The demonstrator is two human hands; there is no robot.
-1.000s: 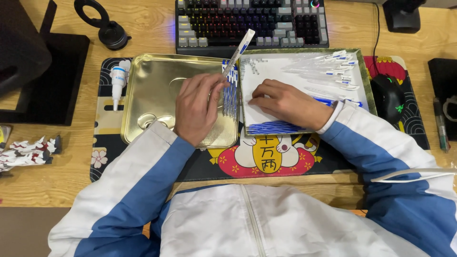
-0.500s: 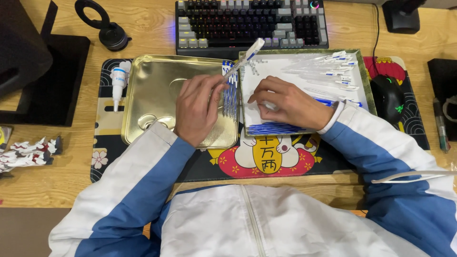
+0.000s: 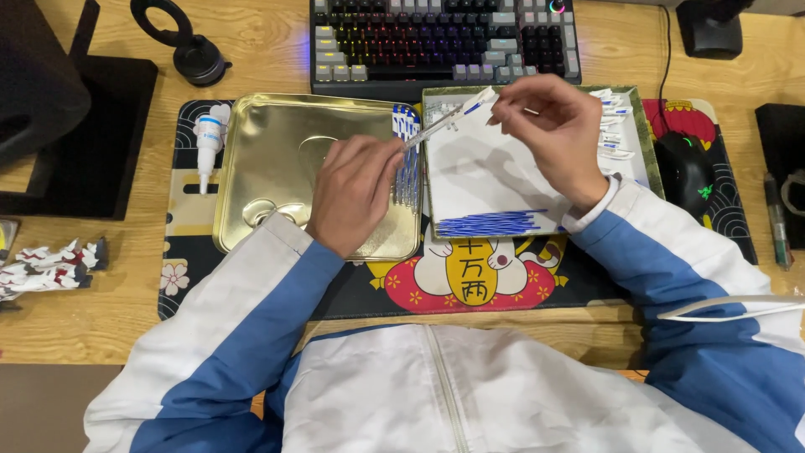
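1. Lifted off the tray since the earlier frames, your right hand (image 3: 553, 126) now hovers above the white-lined tray (image 3: 503, 189), where before it lay flat on the pile of strips.
2. That lift bares the white lining; the work looks to have gone from pressing down on the pile to handling one piece.
3. You hold a thin white strip with blue marks (image 3: 453, 119) between both hands, slanting from 8 o'clock up to 2 o'clock across the gap between the two trays.
4. Your right hand pinches the strip's upper end with thumb and forefinger; the other fingers are curled loosely.
5. Your left hand (image 3: 352, 189) grips the lower end, fingers bent and closed on it, resting over the right rim of the gold metal tray (image 3: 268, 159).
6. Blue-striped pieces (image 3: 407, 155) stand along that rim, just beside your left hand.
7. More loose strips (image 3: 612, 126) lie at 3 o'clock of your right hand.
8. A small glue bottle (image 3: 207, 143) lies at 9 o'clock, the keyboard (image 3: 444, 38) at 12 o'clock, the mouse (image 3: 688, 168) at 3 o'clock.
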